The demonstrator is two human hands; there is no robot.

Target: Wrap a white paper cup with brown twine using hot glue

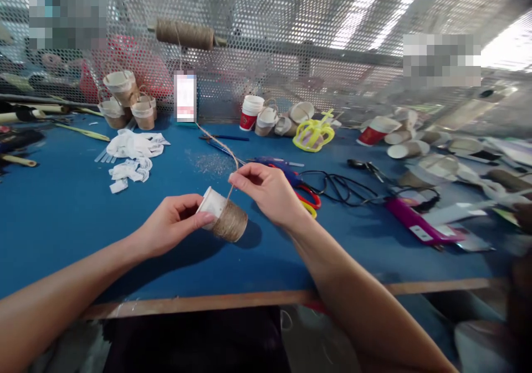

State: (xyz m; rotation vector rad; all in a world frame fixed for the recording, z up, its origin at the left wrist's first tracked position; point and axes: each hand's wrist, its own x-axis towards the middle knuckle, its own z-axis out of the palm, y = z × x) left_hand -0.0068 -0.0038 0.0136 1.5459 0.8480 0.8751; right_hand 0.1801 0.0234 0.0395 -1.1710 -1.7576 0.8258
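My left hand [177,220] is closed around the rim end of a white paper cup [213,202]. The cup lies tilted above the blue table, its base toward the right. Brown twine [231,223] is wound round the lower half of the cup, while the part near the rim is bare. Between thumb and forefinger, my right hand [266,190] pinches the twine strand just above the cup. From there the strand [216,140] runs up and back toward the mesh panel, below a twine spool [185,34].
Behind my right hand lie a blue glue gun [276,163], red-and-yellow scissors [310,198] and a black cord [336,187]. Twine-wrapped cups [143,112] and white lace [135,144] sit at the left. A yellow woven basket [313,134] stands at the back, a purple box [421,223] at the right.
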